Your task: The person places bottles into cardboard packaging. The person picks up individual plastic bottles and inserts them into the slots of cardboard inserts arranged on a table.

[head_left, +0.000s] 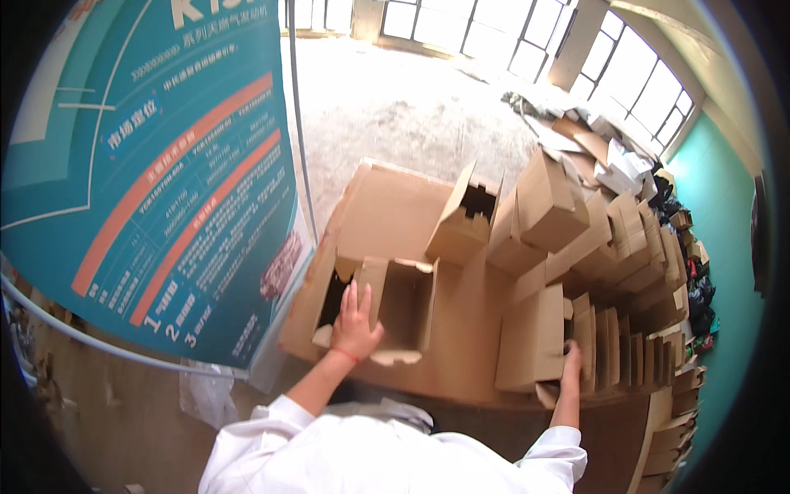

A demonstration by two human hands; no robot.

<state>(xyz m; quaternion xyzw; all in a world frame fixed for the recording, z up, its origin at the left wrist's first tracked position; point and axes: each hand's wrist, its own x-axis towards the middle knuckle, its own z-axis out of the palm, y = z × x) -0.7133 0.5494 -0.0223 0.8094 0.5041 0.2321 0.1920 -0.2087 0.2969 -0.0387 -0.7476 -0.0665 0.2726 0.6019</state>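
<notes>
My left hand (pixel 355 323) lies with its fingers stretched out on the divider between the two openings of a brown cardboard box (pixel 409 300). A red string circles that wrist. To the right, my right hand (pixel 572 361) is at the near right edge of another cardboard box (pixel 529 342), its fingers curled in at the edge and partly hidden. A row of flat upright cardboard pieces (pixel 609 346) stands just right of it. Farther back on the brown work surface (pixel 457 342) is a small open carton (pixel 462 226) with a cut-out end.
A tall teal banner (pixel 189 189) on a metal frame rises close on the left. Several tall cartons (pixel 553 202) crowd the right side. Beyond them scrap cardboard and bags (pixel 605 152) are heaped along the green wall (pixel 724 206). Clear plastic (pixel 210 395) lies below the banner.
</notes>
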